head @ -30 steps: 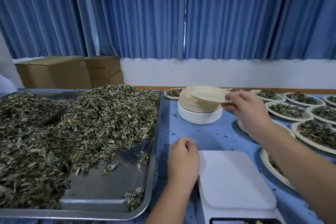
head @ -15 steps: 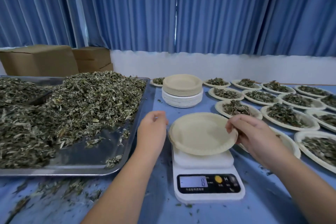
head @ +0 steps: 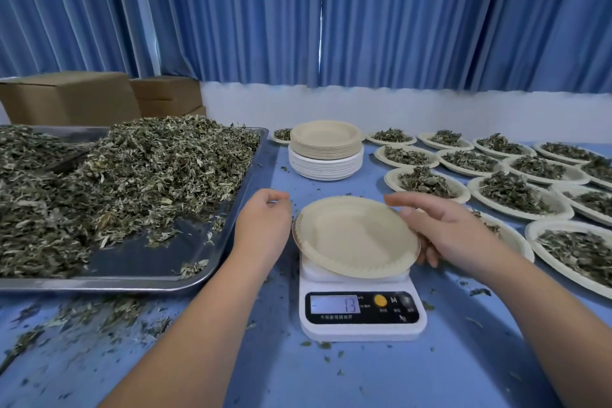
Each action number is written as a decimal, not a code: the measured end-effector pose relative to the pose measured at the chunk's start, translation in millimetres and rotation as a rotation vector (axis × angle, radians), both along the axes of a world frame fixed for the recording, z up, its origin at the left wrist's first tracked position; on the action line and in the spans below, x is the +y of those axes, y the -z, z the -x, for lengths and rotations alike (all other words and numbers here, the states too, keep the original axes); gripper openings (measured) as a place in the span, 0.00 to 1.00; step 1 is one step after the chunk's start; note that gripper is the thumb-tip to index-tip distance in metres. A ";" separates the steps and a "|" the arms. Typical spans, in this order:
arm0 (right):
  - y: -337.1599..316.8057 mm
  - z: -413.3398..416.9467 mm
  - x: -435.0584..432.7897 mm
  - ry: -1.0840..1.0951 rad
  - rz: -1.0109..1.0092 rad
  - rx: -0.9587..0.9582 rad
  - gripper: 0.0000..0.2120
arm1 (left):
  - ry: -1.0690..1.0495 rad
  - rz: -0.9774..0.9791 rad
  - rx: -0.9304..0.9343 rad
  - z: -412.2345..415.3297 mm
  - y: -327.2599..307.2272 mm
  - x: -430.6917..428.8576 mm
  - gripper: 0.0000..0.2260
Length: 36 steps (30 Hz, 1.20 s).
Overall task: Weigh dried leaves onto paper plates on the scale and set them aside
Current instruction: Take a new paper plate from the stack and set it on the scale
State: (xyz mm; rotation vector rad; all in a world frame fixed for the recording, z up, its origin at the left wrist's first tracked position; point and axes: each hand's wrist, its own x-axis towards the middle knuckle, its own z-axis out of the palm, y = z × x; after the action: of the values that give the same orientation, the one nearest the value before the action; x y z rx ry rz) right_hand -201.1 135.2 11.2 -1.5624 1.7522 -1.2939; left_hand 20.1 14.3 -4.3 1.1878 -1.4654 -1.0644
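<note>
An empty beige paper plate (head: 351,235) sits slightly tilted on the white digital scale (head: 361,311), whose display reads 13. My right hand (head: 443,228) holds the plate's right rim, thumb on top and fingers curled beneath the edge. My left hand (head: 261,222) hovers left of the plate beside the tray's corner, fingers loosely curled and holding nothing. A big heap of dried leaves (head: 132,169) fills the metal tray (head: 132,281) on the left.
A stack of empty paper plates (head: 326,149) stands behind the scale. Several leaf-filled plates (head: 510,189) cover the table's right side. Cardboard boxes (head: 66,96) sit at the back left. Loose leaf bits lie scattered on the blue tabletop (head: 331,374).
My right hand took a plate from the stack and brought it down onto the scale. The display went from 8 to 13. My left hand stayed beside the tray.
</note>
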 end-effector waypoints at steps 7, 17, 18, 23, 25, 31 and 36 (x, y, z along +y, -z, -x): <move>3.1 5.3 -8.0 0.342 0.179 0.109 0.07 | -0.025 0.012 -0.029 0.5 13.1 -7.7 0.07; 7.2 7.8 -11.4 0.411 0.061 0.192 0.07 | -0.009 0.033 -0.073 2.6 15.7 -6.6 0.08; 7.6 6.6 -11.6 0.404 0.058 0.195 0.07 | -0.009 0.032 -0.075 2.9 15.5 -6.5 0.08; 8.8 3.3 -10.9 0.385 0.074 0.192 0.07 | -0.007 0.033 -0.064 2.7 15.6 -5.9 0.08; 8.7 1.8 -10.7 0.380 0.073 0.201 0.07 | -0.009 0.035 -0.067 3.2 14.9 -5.7 0.07; 5.4 -1.3 -9.1 0.375 0.057 0.256 0.06 | -0.058 0.113 -0.058 2.2 7.5 -1.8 0.06; 2.5 -2.8 -9.7 0.360 0.069 0.252 0.06 | -0.105 0.237 -0.025 -5.0 -10.7 -2.1 0.06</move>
State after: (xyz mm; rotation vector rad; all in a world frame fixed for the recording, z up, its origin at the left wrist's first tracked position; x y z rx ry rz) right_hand -198.3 125.5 8.7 -1.5516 2.2502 -1.3785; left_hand 25.0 12.2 6.4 1.0990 -1.4861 -0.7839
